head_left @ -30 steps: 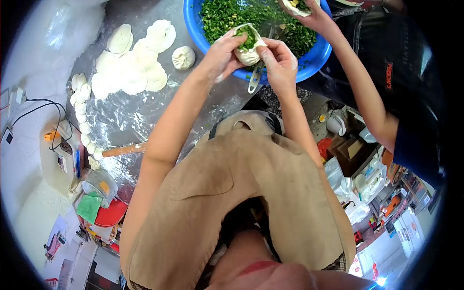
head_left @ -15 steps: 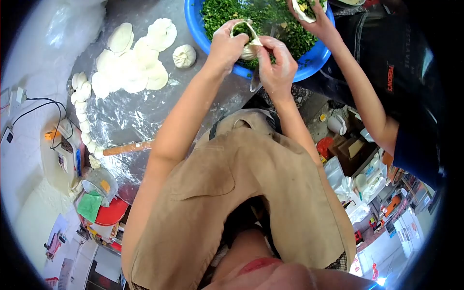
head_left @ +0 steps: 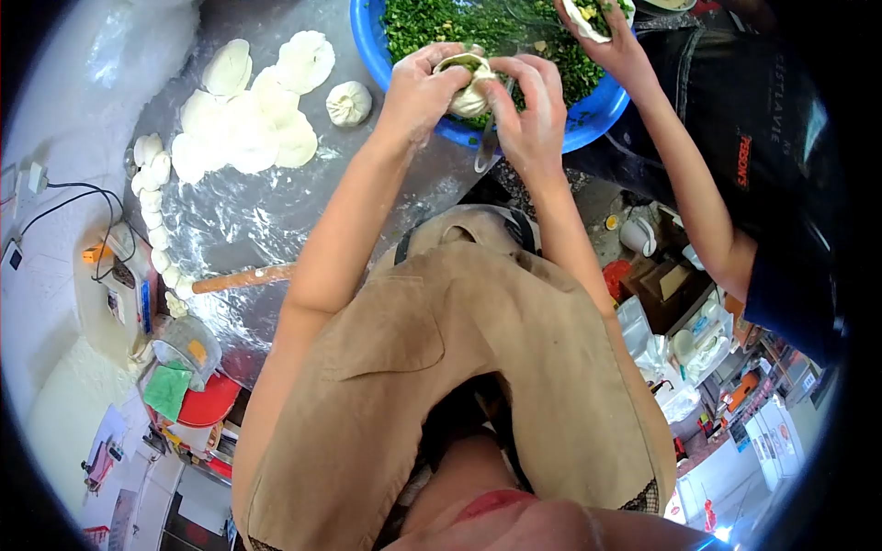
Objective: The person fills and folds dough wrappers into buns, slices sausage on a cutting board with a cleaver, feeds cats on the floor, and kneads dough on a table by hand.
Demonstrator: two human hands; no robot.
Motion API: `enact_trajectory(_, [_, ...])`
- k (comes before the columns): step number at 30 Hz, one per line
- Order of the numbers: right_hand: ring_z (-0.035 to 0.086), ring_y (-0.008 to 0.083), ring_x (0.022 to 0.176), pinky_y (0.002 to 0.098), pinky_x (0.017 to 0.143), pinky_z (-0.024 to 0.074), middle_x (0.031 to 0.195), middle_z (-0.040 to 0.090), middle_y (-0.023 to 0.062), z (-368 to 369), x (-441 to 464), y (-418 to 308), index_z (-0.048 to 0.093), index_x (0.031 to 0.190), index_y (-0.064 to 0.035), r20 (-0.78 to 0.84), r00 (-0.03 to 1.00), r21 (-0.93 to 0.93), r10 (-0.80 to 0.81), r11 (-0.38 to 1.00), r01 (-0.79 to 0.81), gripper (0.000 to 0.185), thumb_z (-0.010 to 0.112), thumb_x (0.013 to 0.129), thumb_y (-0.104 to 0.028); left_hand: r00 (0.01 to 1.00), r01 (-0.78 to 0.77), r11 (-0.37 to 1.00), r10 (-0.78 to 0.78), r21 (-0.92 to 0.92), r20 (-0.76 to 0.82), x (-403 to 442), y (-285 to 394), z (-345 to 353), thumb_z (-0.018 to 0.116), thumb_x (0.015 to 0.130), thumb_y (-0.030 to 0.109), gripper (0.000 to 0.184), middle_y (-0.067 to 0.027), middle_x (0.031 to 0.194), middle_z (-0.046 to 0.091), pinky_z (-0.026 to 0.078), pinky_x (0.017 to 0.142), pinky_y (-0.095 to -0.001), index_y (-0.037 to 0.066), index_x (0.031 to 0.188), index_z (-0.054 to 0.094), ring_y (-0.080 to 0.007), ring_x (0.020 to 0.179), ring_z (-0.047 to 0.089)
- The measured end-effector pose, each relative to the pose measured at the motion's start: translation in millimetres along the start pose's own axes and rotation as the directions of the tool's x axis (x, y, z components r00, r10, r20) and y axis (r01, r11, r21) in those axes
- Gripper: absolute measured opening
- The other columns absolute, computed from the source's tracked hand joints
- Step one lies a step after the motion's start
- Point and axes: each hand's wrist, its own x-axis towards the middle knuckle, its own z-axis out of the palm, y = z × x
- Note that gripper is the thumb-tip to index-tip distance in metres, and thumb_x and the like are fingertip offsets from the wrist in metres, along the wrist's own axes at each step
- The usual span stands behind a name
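Open-topped bun [head_left: 469, 101] held over near rim of blue bowl [head_left: 599, 121]. Open stretch of desk [head_left: 243, 216] bounded by dough rounds [head_left: 262, 119] and rolling pin [head_left: 241, 278]. Bun cupped by left hand [head_left: 418, 96], edge pinched by right hand [head_left: 533, 119].

The table [head_left: 344, 197] is smooth grey with a metal-like sheen under powdery flour. By its right edge stands a glossy blue plastic basin [head_left: 602, 121] of rough, moist-looking chopped greens [head_left: 423, 23]. The open bun [head_left: 470, 101] is matt, pleated dough. Toward the left edge, the rolling pin [head_left: 242, 278] is smooth wood. The brown garment [head_left: 560, 386] is matt cloth, softly creased.
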Motion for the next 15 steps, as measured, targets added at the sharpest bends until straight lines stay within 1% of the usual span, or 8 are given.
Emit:
enact_trajectory(3, [0.054,0.0273,0.082,0.0377,0.075,0.0413,0.087,0.057,0.0078,-1.6,-5.7,3.1,0.061,0.086,-0.0047,0.109,0.988,-0.097,-0.106,0.988,0.116,0.016,0.069,0.073,-0.009,1.0,-0.006,0.996,0.003,0.089,0.029,2.4,1.8,-3.2,0.052,0.082,0.0,0.027,-0.0114,0.098,0.063,0.053,0.069,-0.0278,-0.004,0.108,0.059,-0.0155,0.08,0.062])
enact_trajectory(5, [0.054,0.0275,0.082,0.0383,0.075,0.0406,0.085,0.056,0.0078,-1.9,-10.7,0.8,0.061,0.086,-0.0055,0.136,0.988,-0.067,-0.077,0.994,0.087,0.014,0.068,0.074,-0.009,0.999,0.047,0.98,-0.045,0.196,-0.012,-0.6,2.3,-7.1,0.051,0.08,-0.003,0.028,-0.0121,0.098,0.063,0.053,0.07,-0.027,-0.004,0.107,0.059,-0.0159,0.079,0.062])
enact_trajectory(7, [0.053,0.0272,0.082,0.0378,0.074,0.0403,0.084,0.056,0.008,0.2,-10.6,-1.9,0.061,0.086,-0.006,0.064,0.997,-0.051,-0.039,0.998,0.042,0.014,0.067,0.074,-0.009,0.996,0.09,0.981,-0.093,0.172,0.011,-6.2,8.3,-5.8,0.05,0.081,0.0,0.027,-0.0104,0.102,0.062,0.052,0.074,-0.0291,-0.003,0.107,0.059,-0.0159,0.084,0.061])
enact_trajectory(9, [0.052,0.0268,0.082,0.0376,0.074,0.0401,0.084,0.056,0.0082,0.6,-10.8,4.6,0.062,0.085,-0.0058,0.084,0.995,-0.053,-0.058,0.997,0.062,0.013,0.066,0.074,-0.008,0.983,0.117,0.993,-0.119,0.023,0.14,-4.1,10.9,-7.0,0.048,0.086,0.011,0.03,-0.0092,0.109,0.06,0.051,0.081,-0.0325,-0.002,0.112,0.057,-0.0169,0.093,0.06])
enact_trajectory(10, [0.052,0.0269,0.082,0.0377,0.074,0.0402,0.084,0.056,0.0083,-1.2,-9.2,5.2,0.062,0.085,-0.0056,0.095,0.993,-0.074,-0.062,0.995,0.07,0.012,0.066,0.074,-0.008,0.968,0.214,0.97,-0.195,-0.112,0.158,-9.9,16.5,-4.1,0.042,0.09,0.022,0.037,-0.0086,0.114,0.059,0.05,0.085,-0.0349,-0.001,0.117,0.054,-0.0182,0.1,0.058])
enact_trajectory(13, [0.052,0.0269,0.081,0.0376,0.072,0.0405,0.084,0.055,0.0085,-3.9,-9.9,1.2,0.062,0.082,-0.0054,0.11,0.993,-0.084,-0.039,0.995,0.048,0.009,0.066,0.074,-0.007,0.966,0.216,0.959,-0.183,-0.181,0.184,-13.5,17.4,-8.7,0.039,0.092,0.027,0.042,-0.0094,0.114,0.059,0.05,0.086,-0.0349,-0.001,0.12,0.052,-0.0194,0.101,0.059])
enact_trajectory(14, [0.052,0.0269,0.08,0.0375,0.071,0.0406,0.083,0.055,0.0085,-2.5,-10.9,1.9,0.062,0.082,-0.0055,0.098,0.994,-0.057,-0.044,0.997,0.05,0.01,0.066,0.073,-0.007,0.966,0.207,0.958,-0.167,-0.198,0.198,-12.1,14.9,-9.4,0.042,0.091,0.02,0.038,-0.0095,0.114,0.059,0.051,0.083,-0.033,-0.002,0.121,0.051,-0.0185,0.098,0.06])
enact_trajectory(15, [0.052,0.0269,0.08,0.0375,0.07,0.0407,0.083,0.055,0.0084,-0.5,-10.3,2.8,0.062,0.081,-0.0055,0.084,0.995,-0.029,-0.053,0.998,0.055,0.01,0.066,0.073,-0.006,0.966,0.205,0.958,-0.165,-0.2,0.197,-9.9,14.1,-8.7,0.042,0.091,0.02,0.038,-0.0095,0.114,0.059,0.051,0.083,-0.033,-0.002,0.121,0.051,-0.0185,0.098,0.06])
